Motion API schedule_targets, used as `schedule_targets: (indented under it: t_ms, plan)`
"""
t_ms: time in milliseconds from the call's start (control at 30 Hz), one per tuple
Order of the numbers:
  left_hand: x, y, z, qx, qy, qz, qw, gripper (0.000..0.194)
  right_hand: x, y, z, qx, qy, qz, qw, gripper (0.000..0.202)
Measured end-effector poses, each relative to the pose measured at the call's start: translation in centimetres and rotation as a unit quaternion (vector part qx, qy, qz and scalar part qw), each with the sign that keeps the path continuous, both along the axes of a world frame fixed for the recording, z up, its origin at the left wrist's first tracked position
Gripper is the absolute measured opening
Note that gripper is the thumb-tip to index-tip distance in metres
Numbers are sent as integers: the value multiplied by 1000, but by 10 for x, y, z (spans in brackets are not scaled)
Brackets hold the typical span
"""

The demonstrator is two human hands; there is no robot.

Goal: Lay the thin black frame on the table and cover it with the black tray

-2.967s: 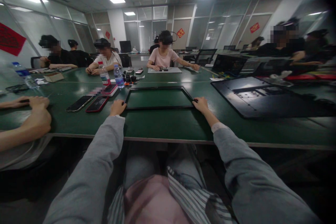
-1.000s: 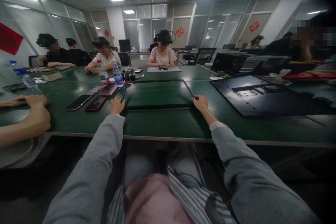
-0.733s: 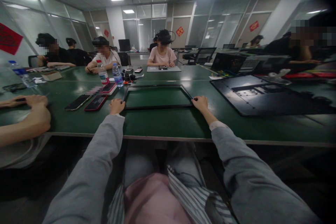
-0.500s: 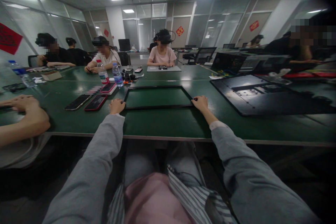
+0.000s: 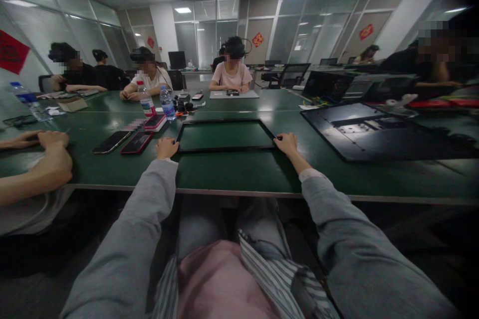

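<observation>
A thin black rectangular frame (image 5: 224, 149) lies on the green table (image 5: 232, 172) in front of me, and the tabletop shows through its opening. My left hand (image 5: 166, 148) is closed on its left side near the front corner. On the opposite side, my right hand (image 5: 287, 144) grips the right edge near the front corner, thumb and fingers pinched together. Both forearms reach forward over the table's front edge.
Left of the frame are several phones, one being a red-edged phone (image 5: 136, 143), and a water bottle (image 5: 167, 103). A large black panel (image 5: 359, 132) lies to the right. A neighbour's arm (image 5: 41, 169) rests at the left. People sit across the table.
Both my hands stay on the frame, which has barely moved. The view has shifted slightly. The neighbour's hands at the left have changed position a little.
</observation>
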State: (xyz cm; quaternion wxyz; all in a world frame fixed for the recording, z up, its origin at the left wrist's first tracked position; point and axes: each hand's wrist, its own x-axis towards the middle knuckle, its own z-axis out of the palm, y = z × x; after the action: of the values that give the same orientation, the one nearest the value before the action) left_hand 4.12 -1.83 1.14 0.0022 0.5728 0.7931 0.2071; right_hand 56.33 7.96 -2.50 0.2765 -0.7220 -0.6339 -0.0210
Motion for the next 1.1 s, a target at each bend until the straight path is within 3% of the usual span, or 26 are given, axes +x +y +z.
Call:
schedule_targets:
  t_ms: [1100]
  plan:
    - [-1, -1, -1, -5, 7, 0, 1000, 41, -1, 0, 1, -30, -8, -2, 1000, 43]
